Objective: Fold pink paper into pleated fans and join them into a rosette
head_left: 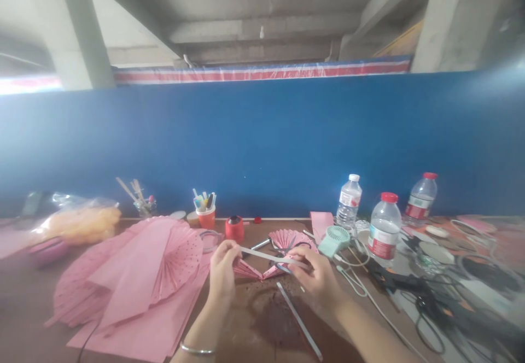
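Observation:
A narrow whitish strip (266, 256) is stretched between my hands above the brown table. My left hand (223, 267) pinches its left end, and my right hand (316, 273) grips the right end. Just behind the strip lies a pleated pink paper fan (283, 237) with small holes, partly hidden by my hands. Scissors (292, 244) rest on the fan close to my right fingers. A second pale strip (300, 322) lies slanted on the table, below and between my hands.
Pink paper sheets and fans (135, 292) are piled at left. A red container (234, 228) and a cup of pens (205, 216) stand behind. At right are a mint handheld fan (334, 241), bottles (384, 229) and tangled cables (422, 303). A blue partition (262, 144) borders the back.

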The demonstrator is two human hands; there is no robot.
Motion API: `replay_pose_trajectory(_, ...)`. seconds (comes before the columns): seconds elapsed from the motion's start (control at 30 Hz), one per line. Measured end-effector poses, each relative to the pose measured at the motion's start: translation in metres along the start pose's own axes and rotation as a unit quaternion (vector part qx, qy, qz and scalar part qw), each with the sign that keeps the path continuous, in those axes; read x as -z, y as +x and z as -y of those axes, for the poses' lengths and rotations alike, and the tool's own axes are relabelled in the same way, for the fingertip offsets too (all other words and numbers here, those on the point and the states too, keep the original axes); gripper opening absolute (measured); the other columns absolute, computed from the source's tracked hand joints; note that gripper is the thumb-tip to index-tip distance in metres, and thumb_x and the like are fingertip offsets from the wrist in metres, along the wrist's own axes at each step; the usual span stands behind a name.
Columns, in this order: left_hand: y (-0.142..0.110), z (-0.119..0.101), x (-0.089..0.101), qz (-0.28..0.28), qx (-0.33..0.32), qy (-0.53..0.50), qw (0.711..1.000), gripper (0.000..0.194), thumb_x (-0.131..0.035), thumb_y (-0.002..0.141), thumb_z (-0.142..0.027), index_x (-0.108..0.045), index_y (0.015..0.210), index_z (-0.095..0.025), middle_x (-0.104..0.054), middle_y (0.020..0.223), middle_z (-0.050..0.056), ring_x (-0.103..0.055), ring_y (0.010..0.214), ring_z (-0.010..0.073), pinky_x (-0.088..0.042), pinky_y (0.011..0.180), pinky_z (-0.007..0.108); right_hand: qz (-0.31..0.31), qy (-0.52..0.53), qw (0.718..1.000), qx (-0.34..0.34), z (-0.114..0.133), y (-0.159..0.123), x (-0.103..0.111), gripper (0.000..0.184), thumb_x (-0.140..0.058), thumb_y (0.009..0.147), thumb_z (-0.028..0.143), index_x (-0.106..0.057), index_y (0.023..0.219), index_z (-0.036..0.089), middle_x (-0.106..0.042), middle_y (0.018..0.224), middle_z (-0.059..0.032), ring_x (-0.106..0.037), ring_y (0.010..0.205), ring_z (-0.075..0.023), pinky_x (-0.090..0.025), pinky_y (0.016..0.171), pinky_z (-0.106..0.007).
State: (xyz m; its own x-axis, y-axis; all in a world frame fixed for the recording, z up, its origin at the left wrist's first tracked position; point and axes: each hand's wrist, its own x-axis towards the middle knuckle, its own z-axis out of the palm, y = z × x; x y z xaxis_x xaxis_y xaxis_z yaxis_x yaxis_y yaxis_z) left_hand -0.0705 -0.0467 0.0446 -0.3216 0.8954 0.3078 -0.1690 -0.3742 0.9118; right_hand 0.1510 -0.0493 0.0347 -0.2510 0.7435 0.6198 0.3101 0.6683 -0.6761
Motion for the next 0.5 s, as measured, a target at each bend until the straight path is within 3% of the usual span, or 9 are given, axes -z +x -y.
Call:
replay_pose_trajectory(0.1,0.008,-0.005,0.008,-0.079,-0.004,-0.088,0.993,0.014,-0.058,0.067,-0.022,-0.046,0.062,-0.017,-0.043,0.054,-0.006,-0.040,0.048,0.0058,-0.032,0.048,0.017,0.016,-0.024,0.999,-0.020,-0.002,0.006,0.016,0.018,-0.052,0.079,0.033,-0.058,0.085,0.018,-0.059,0.064,-0.0011,-0.054,0.056,-0.0135,-0.041,0.053,-0.023)
replay_pose_trajectory(0.2,0.013,-0.014,0.015,-0.086,-0.024,-0.119,0.989,0.015,-0.060,0.065,-0.018,-0.046,0.059,-0.016,-0.042,0.054,-0.006,-0.040,0.051,0.0054,-0.034,0.051,0.017,0.058,-0.019,0.996,-0.064,-0.001,0.013,0.028,0.019,-0.057,0.076,0.037,-0.059,0.078,0.018,-0.053,0.053,0.0026,-0.047,0.048,-0.0111,-0.035,0.046,-0.021)
replay_pose_trajectory(0.37,0.020,-0.025,0.027,-0.124,-0.040,-0.186,0.974,0.016,-0.059,0.063,-0.015,-0.044,0.056,-0.015,-0.041,0.055,-0.006,-0.040,0.050,0.0055,-0.036,0.050,0.019,0.147,0.057,0.981,-0.116,0.001,0.022,0.041,0.022,-0.059,0.073,0.037,-0.062,0.081,0.017,-0.062,0.067,-0.0010,-0.054,0.057,-0.0130,-0.038,0.049,-0.021)
replay_pose_trajectory(0.5,0.025,-0.033,0.036,-0.157,-0.073,-0.171,0.970,0.018,-0.060,0.060,-0.013,-0.043,0.052,-0.014,-0.041,0.052,-0.007,-0.041,0.048,0.0056,-0.035,0.047,0.019,0.159,0.058,0.977,-0.128,-0.001,0.024,0.051,0.024,-0.053,0.077,0.037,-0.065,0.081,0.016,-0.065,0.072,-0.0030,-0.058,0.064,-0.0154,-0.042,0.057,-0.024)
